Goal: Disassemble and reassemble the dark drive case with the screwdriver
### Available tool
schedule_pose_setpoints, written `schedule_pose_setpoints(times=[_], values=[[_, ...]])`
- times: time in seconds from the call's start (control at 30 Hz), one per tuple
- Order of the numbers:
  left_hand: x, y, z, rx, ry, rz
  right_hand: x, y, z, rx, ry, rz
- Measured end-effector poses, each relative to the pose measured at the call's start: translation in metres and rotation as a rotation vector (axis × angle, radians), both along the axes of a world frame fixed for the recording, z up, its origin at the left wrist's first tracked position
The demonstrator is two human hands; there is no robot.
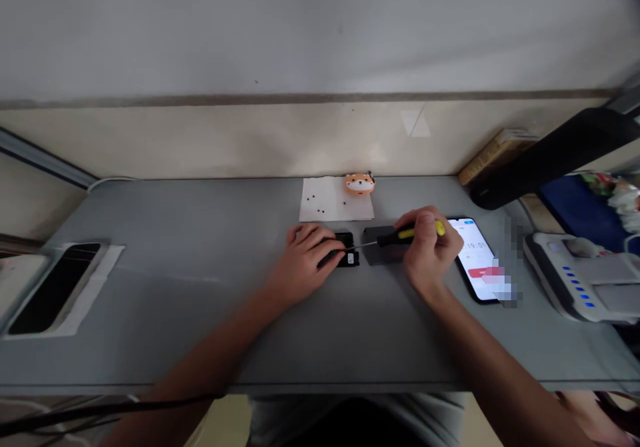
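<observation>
L hand (303, 260) gripping 1 blk device (351, 258), R hand (431, 253) w/ fingers clenched on 1 screwdriver (391, 237); far side, 5 dark bits (323, 211) on 1 paper (330, 192)

Forearms (230, 337) are slanting inward over the near edge of the bench (350, 347), left hand (307, 257) arching palm-down, fingers bent, right hand (433, 247) curling tightly, nearer the right edge.

The screwdriver (390, 238) is showing black and yellow, the small device (344, 239) black, the table (200, 240) grey, the animal-faced case (360, 183) orange and white.
</observation>
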State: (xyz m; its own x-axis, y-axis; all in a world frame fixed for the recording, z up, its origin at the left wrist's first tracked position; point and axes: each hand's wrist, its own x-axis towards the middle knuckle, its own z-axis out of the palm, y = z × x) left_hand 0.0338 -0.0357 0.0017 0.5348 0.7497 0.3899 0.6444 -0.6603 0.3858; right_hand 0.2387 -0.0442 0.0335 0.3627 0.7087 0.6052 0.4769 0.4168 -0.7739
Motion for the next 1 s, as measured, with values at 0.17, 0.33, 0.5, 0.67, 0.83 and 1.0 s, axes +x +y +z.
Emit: schedule_pose_setpoints(times=[0.17, 0.33, 0.5, 0.67, 0.83, 1.0], values=[[0.0001, -0.0023, 0.0034, 0.047, 0.02, 0.018, 0.0018, -0.0029, 0.0007, 0.022, -0.046, 0.005], [-0.0008, -0.0026, 0.0043, 0.053, 0.032, 0.008, 0.0009, -0.0061, 0.0005, 0.089, -0.062, 0.015], [-0.0019, -0.0015, 0.0018, 0.116, 0.06, -0.015, 0.0, -0.0063, -0.002, 0.057, -0.092, 0.009], [-0.0023, -0.0017, 0.0026, 0.179, 0.08, -0.023, -0.001, -0.0073, -0.0001, 0.128, -0.087, -0.038], [-0.0025, -0.0017, 0.0042, 0.129, 0.076, -0.005, -0.0035, -0.0082, 0.0026, 0.116, -0.031, -0.02], [-0.0034, -0.0024, 0.0062, 0.142, 0.059, -0.03, -0.006, -0.0072, 0.0051, 0.105, -0.061, -0.011]])
